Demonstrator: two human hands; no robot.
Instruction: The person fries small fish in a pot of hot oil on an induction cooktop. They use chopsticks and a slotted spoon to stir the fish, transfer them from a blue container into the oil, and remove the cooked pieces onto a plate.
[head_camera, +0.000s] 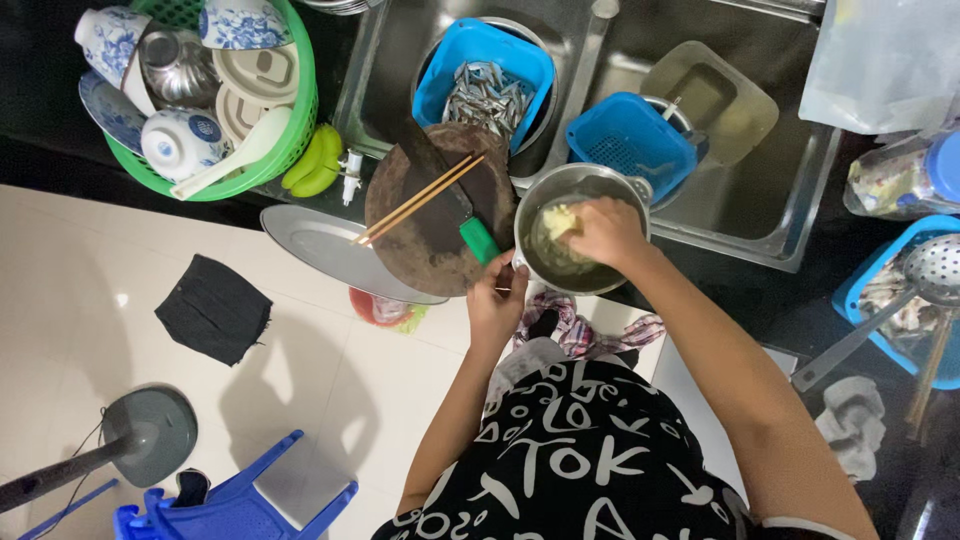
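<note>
**Steel bowl steadied, pale mash worked by hand**

Steel is what both hands meet. Nearest me, my left hand (497, 300) grips the near rim of the metal bowl (578, 240), fingers curled shut around the edge to hold it steady on the dark desk (800, 300). Just beyond, my right hand (604, 230) is down inside the bowl, fingers bunched closed on a lump of pale yellow mash (560, 220); how tightly they press I cannot tell. More of the same pale stuff lies across the bowl's bottom. I judge the step in hand to be kneading or squeezing this mash, and the next move calls for keeping the rim pinned while the right hand presses and turns the lump without tipping the bowl toward the edge.

Touching the bowl's left side is a round wooden chopping board (430, 225), with a green-handled cleaver (450, 190) and a pair of chopsticks (415, 200) lying across it. Farther off, in the sink (720, 200), a blue basket (482, 70) holds small silvery fish, and a second blue basket (630, 140) sits just beyond the bowl. Far left, a green basket (295, 130) is stacked with blue-and-white crockery.
</note>
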